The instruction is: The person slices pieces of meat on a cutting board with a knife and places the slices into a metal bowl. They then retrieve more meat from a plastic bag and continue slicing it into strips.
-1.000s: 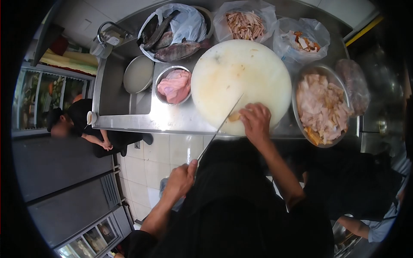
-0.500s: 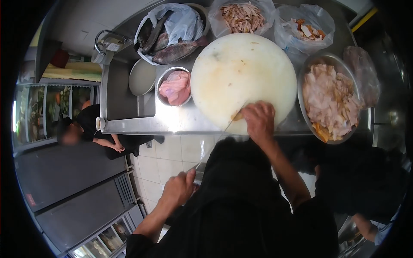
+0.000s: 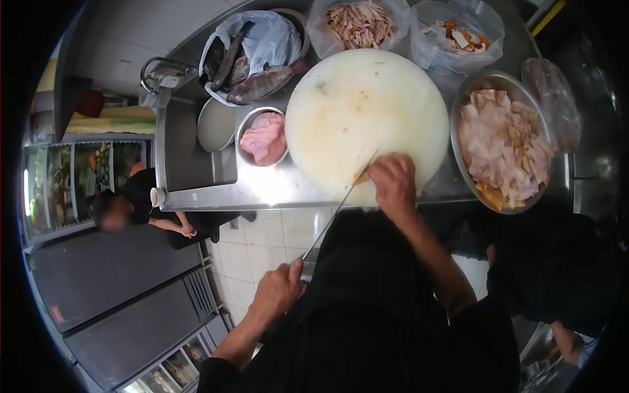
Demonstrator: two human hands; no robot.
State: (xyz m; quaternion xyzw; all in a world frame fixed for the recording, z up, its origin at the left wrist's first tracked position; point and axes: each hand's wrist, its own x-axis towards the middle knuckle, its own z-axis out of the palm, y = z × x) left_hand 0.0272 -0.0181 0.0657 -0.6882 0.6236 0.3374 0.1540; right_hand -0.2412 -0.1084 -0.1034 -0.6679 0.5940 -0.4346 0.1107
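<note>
My left hand [image 3: 278, 288] is wrapped round the handle of a long knife [image 3: 327, 228], in front of the counter's edge. The blade, seen nearly edge-on, slants up and right over the near side of a round white cutting board [image 3: 370, 98]. Close beside the blade, my right hand [image 3: 393, 182] has its fingers curled down on a small brownish piece of meat [image 3: 360, 177], mostly hidden under the fingertips. Small scraps and yellowish stains dot the board.
An oval metal tray [image 3: 501, 144] of sliced meat stands right of the board. Bags of cut strips [image 3: 360, 25] and pieces [image 3: 462, 39], bagged fish [image 3: 262, 85], a bowl of pink meat [image 3: 264, 137] and a sink [image 3: 190, 167] surround it. Another person [image 3: 144, 203] is at the left.
The view has shifted slightly. The knife has slid a little up and right along the piece, my left hand moving with it. My right hand stays in place on the board.
</note>
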